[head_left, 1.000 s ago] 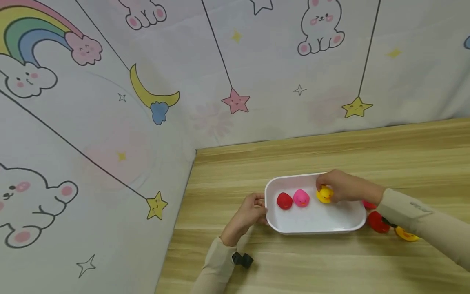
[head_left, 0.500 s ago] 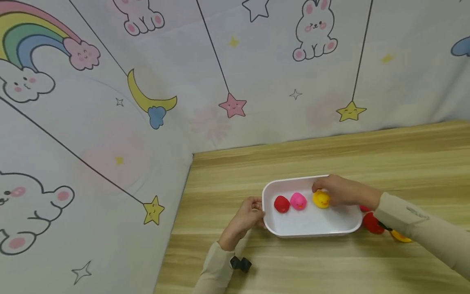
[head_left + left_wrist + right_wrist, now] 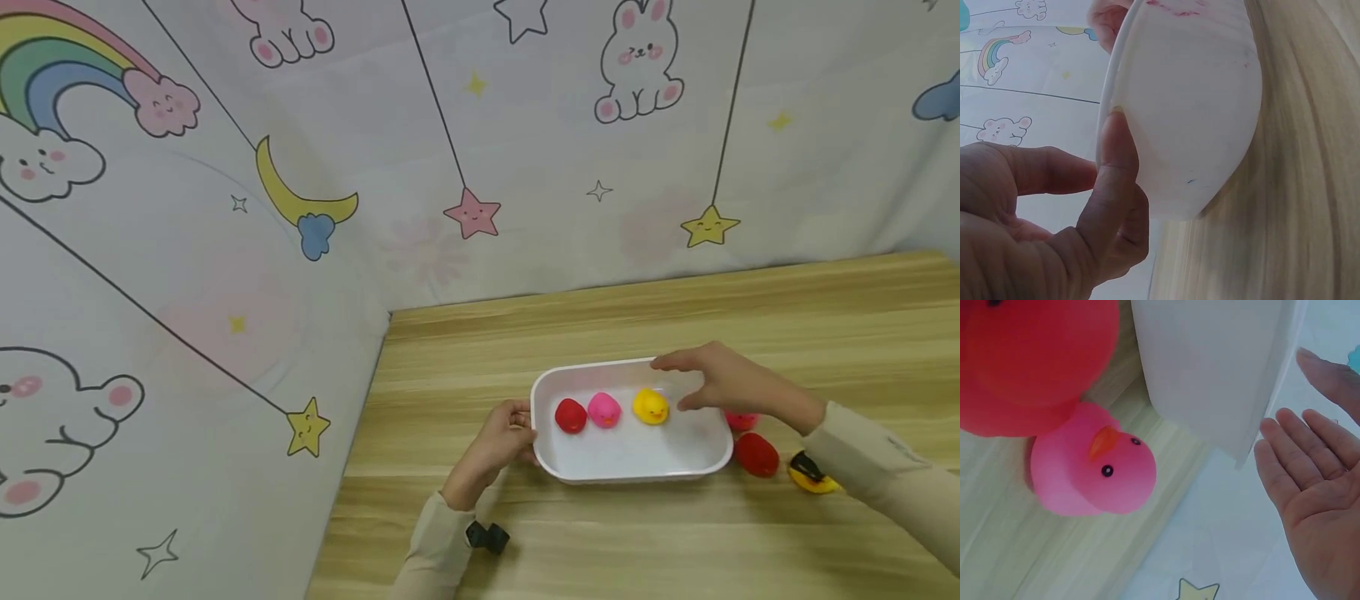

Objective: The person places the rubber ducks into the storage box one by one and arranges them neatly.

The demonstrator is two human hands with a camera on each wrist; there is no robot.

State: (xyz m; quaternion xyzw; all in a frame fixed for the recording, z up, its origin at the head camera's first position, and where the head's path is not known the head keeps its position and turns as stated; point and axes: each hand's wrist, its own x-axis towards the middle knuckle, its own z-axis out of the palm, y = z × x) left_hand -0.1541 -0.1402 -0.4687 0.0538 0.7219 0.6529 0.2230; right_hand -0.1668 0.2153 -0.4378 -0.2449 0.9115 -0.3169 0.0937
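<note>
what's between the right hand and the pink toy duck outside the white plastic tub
The white rectangular plastic tub's right end wall stands between them: the right hand hovers over the tub, the pink toy duck sits outside.

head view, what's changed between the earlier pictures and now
The right hand has let go of the yellow duck and moved off to the right, its fingers now apart from it. The left hand stays holding the white tub at its left end; the yellow duck, pink duck and red toy stay in place inside.
</note>
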